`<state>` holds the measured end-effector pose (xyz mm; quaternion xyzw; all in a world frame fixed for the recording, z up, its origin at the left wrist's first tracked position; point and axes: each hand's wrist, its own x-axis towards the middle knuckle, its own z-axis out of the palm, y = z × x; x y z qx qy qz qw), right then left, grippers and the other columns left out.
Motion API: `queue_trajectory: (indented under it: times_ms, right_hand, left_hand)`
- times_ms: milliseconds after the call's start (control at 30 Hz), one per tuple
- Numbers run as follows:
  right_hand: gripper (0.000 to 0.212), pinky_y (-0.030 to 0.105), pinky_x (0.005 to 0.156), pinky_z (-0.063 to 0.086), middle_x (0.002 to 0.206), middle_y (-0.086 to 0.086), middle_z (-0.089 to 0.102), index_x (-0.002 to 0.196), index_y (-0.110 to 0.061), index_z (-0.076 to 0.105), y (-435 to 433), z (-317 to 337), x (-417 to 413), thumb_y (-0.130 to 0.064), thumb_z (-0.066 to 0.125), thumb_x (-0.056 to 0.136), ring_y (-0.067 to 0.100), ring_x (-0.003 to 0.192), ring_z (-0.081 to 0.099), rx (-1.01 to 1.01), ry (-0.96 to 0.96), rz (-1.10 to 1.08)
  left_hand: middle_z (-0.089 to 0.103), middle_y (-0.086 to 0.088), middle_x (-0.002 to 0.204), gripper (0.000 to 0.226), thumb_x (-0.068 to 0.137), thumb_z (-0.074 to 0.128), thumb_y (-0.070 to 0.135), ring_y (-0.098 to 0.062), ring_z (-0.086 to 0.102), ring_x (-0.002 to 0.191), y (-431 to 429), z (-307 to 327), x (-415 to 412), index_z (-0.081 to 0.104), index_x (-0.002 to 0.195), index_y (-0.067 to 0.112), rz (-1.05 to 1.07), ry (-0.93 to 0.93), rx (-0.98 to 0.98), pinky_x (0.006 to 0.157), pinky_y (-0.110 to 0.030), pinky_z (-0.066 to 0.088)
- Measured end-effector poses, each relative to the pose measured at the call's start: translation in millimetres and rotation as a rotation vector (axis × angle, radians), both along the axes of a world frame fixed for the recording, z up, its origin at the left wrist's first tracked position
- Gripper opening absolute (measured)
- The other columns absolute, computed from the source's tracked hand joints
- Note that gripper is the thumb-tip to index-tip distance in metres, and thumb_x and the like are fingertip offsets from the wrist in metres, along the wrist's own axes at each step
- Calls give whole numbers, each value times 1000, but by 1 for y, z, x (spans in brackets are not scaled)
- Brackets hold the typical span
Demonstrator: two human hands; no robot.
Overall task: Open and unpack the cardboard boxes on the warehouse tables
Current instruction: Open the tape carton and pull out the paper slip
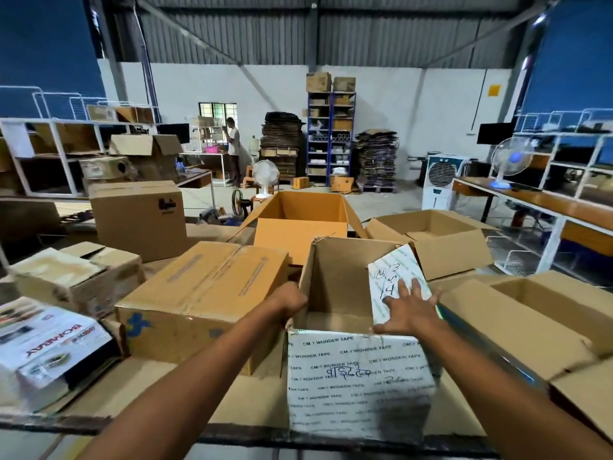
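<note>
An open cardboard box (335,280) stands at the table's front edge, its near flap (358,383) white with "CM-1 WONDER TAPE" print hanging toward me. My left hand (290,302) grips the box's left wall, fingers curled over the rim. My right hand (409,308) lies flat with spread fingers on the white right flap (391,270), which carries handwritten marks. The box's inside looks bare as far as it shows. A taped, closed box (202,293) sits just to the left.
Open boxes stand behind (302,214), at the back right (431,234) and at the right (517,313). More closed boxes (139,217) and a printed white carton (43,340) fill the left. A person (233,144) stands far back near shelves, fans and stacked cardboard.
</note>
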<state>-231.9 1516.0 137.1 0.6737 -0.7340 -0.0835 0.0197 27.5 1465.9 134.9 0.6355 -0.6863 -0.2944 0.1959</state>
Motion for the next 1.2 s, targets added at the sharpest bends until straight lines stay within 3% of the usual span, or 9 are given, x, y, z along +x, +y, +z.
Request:
queue_trajectory:
  times_ms: [100,200,333,467,567,667,833,1067,1200]
  right_hand:
    - [88,80,102,-9,166,13,-14,155,-35,25,-8,-4,11,-77,51,82,43,148,-21,130,118,9]
    - [78,81,102,-11,165,9,-18,155,-40,21,-21,-9,21,-66,53,88,41,147,-25,237,175,48]
    - [62,79,104,-10,166,2,-14,148,-50,34,-23,-6,29,-54,60,91,38,148,-24,355,170,156]
    - [59,80,105,-5,167,2,-7,149,-42,37,-23,-3,34,-45,58,94,40,149,-20,410,254,174]
    - [39,68,111,17,157,11,27,126,-30,63,-15,11,41,-47,56,92,39,147,11,217,172,271]
    - [52,49,97,39,132,14,48,108,-19,73,-6,51,53,-62,52,87,32,127,39,-68,120,415]
    - [19,30,67,47,93,5,64,93,-14,69,6,146,30,-27,59,82,21,83,60,-196,55,259]
    - [21,36,76,50,111,12,66,105,-8,64,34,164,-70,-6,51,89,30,97,64,-383,121,-94]
    - [16,54,98,43,96,3,58,102,-16,61,59,102,-94,-11,50,92,29,102,62,-405,89,-285]
  left_hand:
    - [68,-29,106,29,89,49,6,-42,65,101,1,-5,6,66,102,-13,20,-9,-18,66,-39,47]
    - [70,-25,106,29,85,53,13,-39,67,98,-2,-13,16,68,102,-5,91,75,-79,75,-38,55]
    - [67,-20,117,33,93,53,21,-36,63,107,4,-10,16,65,115,0,77,-18,-130,86,-37,51]
    - [62,-19,127,34,98,49,27,-36,59,114,4,-10,16,56,123,6,68,-106,-176,93,-40,49]
    - [61,-18,127,31,100,45,25,-36,59,113,3,-10,16,49,125,8,87,-145,-206,94,-44,49]
    - [62,-18,124,29,101,44,25,-35,61,111,0,-9,19,46,125,9,97,-157,-202,92,-44,51]
    - [61,-19,125,29,99,45,21,-37,59,112,-2,-3,22,47,125,9,53,-266,-218,91,-45,50]
    - [54,-10,134,35,93,49,27,-28,39,134,12,11,-8,58,123,12,-102,-623,-683,107,-42,40]
    - [63,-7,117,28,95,47,31,-24,55,116,13,12,-25,65,109,16,-294,-622,-652,90,-37,50]
